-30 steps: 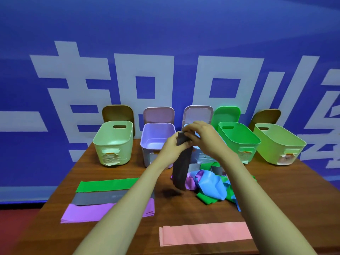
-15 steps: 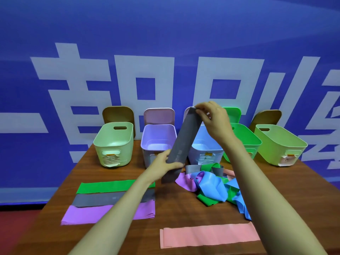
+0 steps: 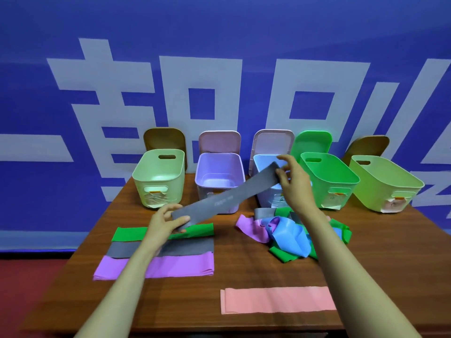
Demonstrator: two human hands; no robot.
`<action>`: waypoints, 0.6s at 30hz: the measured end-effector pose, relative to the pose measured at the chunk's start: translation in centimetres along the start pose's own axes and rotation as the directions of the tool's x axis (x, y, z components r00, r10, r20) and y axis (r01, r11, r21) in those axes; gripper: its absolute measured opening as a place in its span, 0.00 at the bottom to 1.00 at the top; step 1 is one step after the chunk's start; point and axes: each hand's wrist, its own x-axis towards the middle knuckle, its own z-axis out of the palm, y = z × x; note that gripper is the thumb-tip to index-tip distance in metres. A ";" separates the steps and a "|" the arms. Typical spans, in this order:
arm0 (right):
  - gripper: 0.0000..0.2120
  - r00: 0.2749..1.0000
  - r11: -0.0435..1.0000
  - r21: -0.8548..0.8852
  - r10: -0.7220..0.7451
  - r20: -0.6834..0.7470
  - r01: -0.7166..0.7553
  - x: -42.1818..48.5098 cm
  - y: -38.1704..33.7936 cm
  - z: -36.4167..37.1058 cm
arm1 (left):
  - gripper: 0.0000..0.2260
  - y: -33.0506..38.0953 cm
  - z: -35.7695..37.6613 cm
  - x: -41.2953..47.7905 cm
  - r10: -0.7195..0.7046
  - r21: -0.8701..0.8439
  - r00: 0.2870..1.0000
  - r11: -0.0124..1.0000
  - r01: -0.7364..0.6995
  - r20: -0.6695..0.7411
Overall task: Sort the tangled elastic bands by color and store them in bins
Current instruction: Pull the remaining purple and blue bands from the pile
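Observation:
A grey elastic band (image 3: 227, 196) is stretched flat in the air between my hands, slanting up to the right. My left hand (image 3: 168, 222) pinches its lower end above the flat green band (image 3: 129, 234). My right hand (image 3: 291, 181) pinches its upper end in front of the pale blue bin (image 3: 262, 162). A tangled pile of bands (image 3: 283, 234) in blue, purple, green and grey lies at centre right. Laid flat on the left are green, grey (image 3: 192, 246) and purple (image 3: 185, 265) bands. A pink band (image 3: 275, 300) lies flat near the front.
Several open bins stand in a row at the back of the brown table (image 3: 231, 269): pale green (image 3: 158, 176), lilac (image 3: 219, 172), pale blue, bright green (image 3: 329, 179) and yellow-green (image 3: 385, 184). Lids lean on the blue wall behind them.
Both hands have drawn the grey band out from hanging bunched to a flat strip. It has tilted lower and moved left, toward the flat bands on the left.

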 end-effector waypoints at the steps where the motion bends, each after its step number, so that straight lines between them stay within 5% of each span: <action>1: 0.15 0.999 1.000 -0.010 0.006 0.042 -0.006 -0.8 0.5 0.7 | 0.15 -0.4 -0.5 0.0 -0.013 -0.025 0.999 1.000 0.011 -0.051; 9: 0.16 0.898 0.982 -0.190 0.099 0.429 -0.017 -9.9 4.8 7.5 | 0.22 -4.3 -4.9 -0.7 0.048 0.244 0.950 0.969 0.031 -0.309; 18: 0.10 0.842 0.981 -0.182 0.157 0.516 -0.071 -11.8 3.7 14.3 | 0.22 -6.4 -10.8 0.1 0.010 0.401 0.888 0.894 0.198 -0.460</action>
